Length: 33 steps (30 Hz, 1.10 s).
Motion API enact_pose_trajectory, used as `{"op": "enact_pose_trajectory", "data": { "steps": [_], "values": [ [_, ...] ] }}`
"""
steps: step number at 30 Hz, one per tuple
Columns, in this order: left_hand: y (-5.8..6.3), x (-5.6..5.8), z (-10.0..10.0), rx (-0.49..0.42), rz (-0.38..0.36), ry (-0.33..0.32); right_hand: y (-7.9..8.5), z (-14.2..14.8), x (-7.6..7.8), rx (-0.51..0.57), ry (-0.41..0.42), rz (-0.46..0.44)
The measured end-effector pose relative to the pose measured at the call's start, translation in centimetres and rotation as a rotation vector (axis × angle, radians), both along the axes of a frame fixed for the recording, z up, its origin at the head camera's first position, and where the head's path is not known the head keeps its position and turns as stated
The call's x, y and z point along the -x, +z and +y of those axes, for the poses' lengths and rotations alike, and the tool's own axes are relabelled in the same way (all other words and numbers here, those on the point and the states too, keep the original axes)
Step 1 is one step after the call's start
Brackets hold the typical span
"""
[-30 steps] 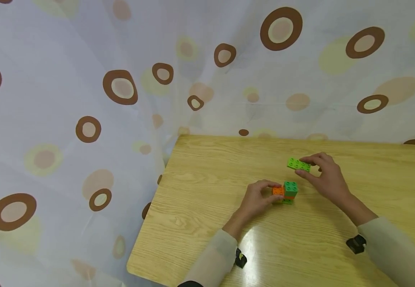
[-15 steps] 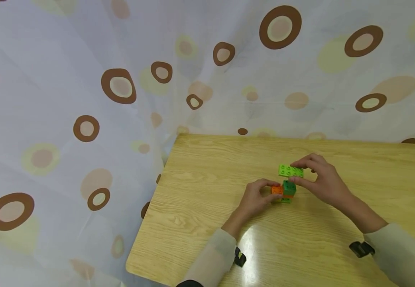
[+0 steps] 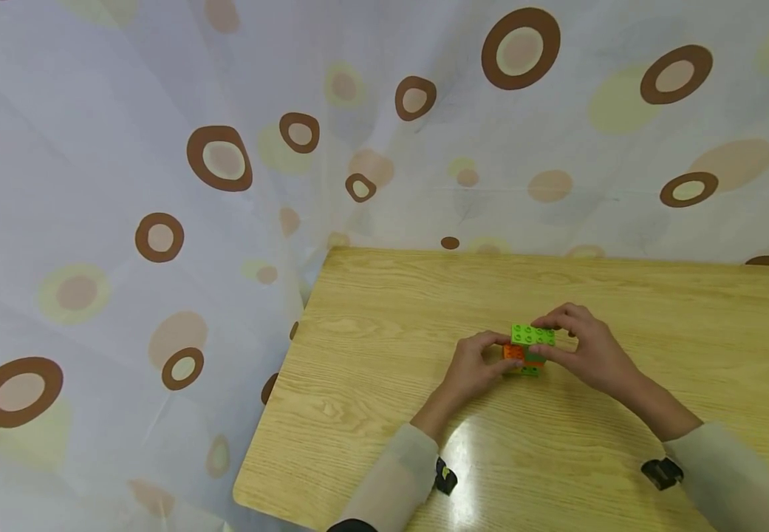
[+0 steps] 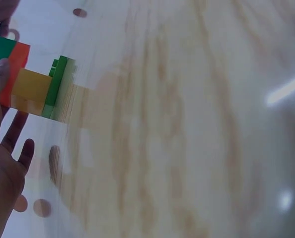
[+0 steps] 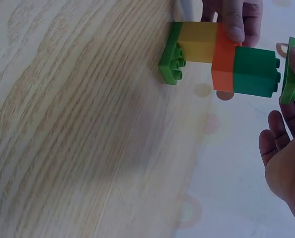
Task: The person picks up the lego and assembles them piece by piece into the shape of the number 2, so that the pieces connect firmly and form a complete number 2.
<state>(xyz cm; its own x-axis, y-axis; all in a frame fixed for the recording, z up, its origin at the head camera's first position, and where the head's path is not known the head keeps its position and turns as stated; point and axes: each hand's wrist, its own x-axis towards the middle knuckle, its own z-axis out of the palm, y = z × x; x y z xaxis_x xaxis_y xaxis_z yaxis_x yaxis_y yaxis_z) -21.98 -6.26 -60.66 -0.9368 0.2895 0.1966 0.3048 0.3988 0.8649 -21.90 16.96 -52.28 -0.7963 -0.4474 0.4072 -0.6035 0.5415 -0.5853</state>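
A small stack of toy building bricks stands on the table: a green base plate (image 5: pixel 170 57), a yellow brick (image 5: pixel 199 42), an orange brick (image 3: pixel 513 352) jutting to the left, and a dark green brick (image 5: pixel 255 72) on top. My left hand (image 3: pixel 472 367) grips the orange brick between thumb and fingers. Just over the dark green brick, my right hand (image 3: pixel 589 356) pinches a light green studded plate (image 3: pixel 525 335) by its right end. In the right wrist view a narrow gap shows between that plate and the dark green studs.
The wooden table (image 3: pixel 371 369) has its left edge and rounded front corner in view. A patterned cloth (image 3: pixel 424 170) hangs behind it and down the left side. Light glares off the tabletop near the left sleeve.
My right hand has brought the light green plate left and toward me, from behind the stack to right above the dark green brick. My left hand keeps its grip on the orange brick.
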Motion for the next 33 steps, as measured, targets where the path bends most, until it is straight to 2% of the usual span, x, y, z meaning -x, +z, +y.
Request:
{"op": "enact_pose_trajectory", "data": {
  "steps": [17,27,33],
  "values": [
    [0.1,-0.2,0.0,0.003,0.023,-0.008,-1.2,-0.5,-0.2,0.081,0.035,-0.01],
    [-0.2,-0.1,-0.1,-0.01,-0.006,-0.002,-2.2,-0.9,-0.6,0.128,-0.011,0.014],
    [0.0,-0.2,0.0,-0.012,-0.008,0.004,-2.5,-1.0,-0.4,0.148,-0.002,0.053]
  ]
}}
